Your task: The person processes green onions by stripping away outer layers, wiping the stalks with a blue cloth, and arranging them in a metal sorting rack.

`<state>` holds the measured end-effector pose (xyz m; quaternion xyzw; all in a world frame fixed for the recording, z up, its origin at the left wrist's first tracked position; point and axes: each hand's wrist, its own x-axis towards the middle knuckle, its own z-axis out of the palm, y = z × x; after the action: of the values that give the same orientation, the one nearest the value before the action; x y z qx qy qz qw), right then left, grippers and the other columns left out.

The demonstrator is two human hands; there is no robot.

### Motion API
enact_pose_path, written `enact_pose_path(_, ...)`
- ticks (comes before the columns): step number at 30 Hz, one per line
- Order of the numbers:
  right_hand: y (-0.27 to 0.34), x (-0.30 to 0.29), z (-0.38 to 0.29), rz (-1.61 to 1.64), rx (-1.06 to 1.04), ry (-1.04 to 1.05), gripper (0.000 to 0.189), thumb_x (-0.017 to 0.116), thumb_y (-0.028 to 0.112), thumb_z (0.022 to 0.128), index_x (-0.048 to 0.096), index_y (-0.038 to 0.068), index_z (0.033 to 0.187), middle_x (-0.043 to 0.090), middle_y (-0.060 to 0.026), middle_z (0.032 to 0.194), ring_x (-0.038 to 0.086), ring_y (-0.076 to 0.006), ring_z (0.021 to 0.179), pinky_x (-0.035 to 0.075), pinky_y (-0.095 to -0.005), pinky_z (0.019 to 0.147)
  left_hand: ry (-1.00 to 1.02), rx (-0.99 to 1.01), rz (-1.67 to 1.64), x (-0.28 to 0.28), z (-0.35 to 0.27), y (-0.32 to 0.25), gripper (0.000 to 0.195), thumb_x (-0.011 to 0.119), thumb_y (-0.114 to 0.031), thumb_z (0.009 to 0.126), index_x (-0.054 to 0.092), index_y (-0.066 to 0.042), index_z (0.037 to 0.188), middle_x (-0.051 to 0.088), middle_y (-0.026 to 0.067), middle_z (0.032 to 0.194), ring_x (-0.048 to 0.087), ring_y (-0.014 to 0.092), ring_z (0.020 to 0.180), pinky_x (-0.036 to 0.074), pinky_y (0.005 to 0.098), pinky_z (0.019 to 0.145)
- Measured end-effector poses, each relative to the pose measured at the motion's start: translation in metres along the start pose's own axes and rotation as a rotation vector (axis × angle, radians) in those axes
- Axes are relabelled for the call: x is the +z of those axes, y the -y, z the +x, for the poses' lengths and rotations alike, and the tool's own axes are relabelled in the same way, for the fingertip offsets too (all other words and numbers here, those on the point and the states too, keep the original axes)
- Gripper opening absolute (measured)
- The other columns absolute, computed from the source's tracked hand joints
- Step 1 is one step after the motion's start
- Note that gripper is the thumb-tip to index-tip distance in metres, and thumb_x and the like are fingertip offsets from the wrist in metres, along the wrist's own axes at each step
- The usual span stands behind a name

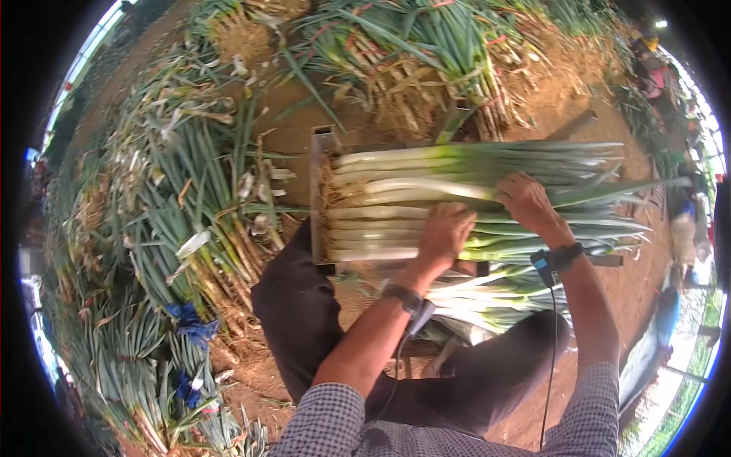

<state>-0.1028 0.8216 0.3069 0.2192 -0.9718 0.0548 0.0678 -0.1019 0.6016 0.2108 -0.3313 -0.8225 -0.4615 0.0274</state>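
A row of long green onions [377, 225] lies side by side across a metal rack [316, 194], the roots at its left upright plate and the leaves to the right. My right hand [526, 200] has its fingers closed around one thick green onion [428, 185] that lies over the others, where its white shank turns green. My left hand [448, 231] is on the nearer stalks with curled fingers; whether it grips any is hidden under the palm. Each wrist wears a strapped device with a cable.
Heaped green onions [200, 188] cover the ground at left, with blue cloth or plastic [191, 325] among them. Tied bundles [411, 63] lie beyond the rack. More green onions [485, 303] lie below its near edge, between my knees. Bare soil [639, 285] shows at right.
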Motion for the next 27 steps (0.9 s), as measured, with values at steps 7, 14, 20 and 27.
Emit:
enact_pose_path(7,0.025,0.029,0.023,0.141,-0.088,-0.070,0.015,0.071,0.011,0.077,0.064,0.005,0.089,0.061,-0.0101,0.086,0.059,-0.0317,0.087,0.052,-0.0416,0.076,0.000,0.001,-0.022,-0.004,0.001,0.001,0.030,0.064,-0.020,0.090,0.068,-0.004,0.115,0.064,0.0128,0.114,0.055,0.032,0.110,0.041,0.0428,0.103)
enact_pose_path(14,0.042,0.047,0.023,0.132,-0.050,-0.163,0.015,0.069,0.007,0.072,0.061,0.007,0.084,0.059,-0.0091,0.083,0.058,-0.0306,0.087,0.051,-0.0413,0.077,-0.080,0.027,-0.038,-0.015,-0.003,-0.006,0.023,0.063,-0.005,0.083,0.065,-0.003,0.106,0.063,0.0151,0.109,0.054,0.035,0.112,0.042,0.0477,0.098)
enact_pose_path(20,0.050,0.054,0.019,0.072,-0.084,-0.209,0.010,0.065,0.007,0.071,0.059,0.008,0.078,0.057,-0.0073,0.081,0.057,-0.0277,0.087,0.049,-0.0391,0.079,-0.366,-0.124,0.410,-0.067,0.018,0.033,0.015,0.062,-0.016,0.094,0.067,-0.003,0.090,0.067,0.0153,0.100,0.060,0.032,0.098,0.043,0.0475,0.092)
enact_pose_path(27,0.042,0.057,0.015,0.073,-0.189,-0.191,0.011,0.064,0.005,0.068,0.061,0.010,0.077,0.059,-0.0066,0.080,0.057,-0.0270,0.086,0.050,-0.0389,0.080,-0.283,-0.225,0.520,-0.076,-0.021,0.073,0.017,0.062,-0.019,0.094,0.069,-0.004,0.097,0.065,0.0162,0.096,0.058,0.037,0.094,0.041,0.0500,0.088)
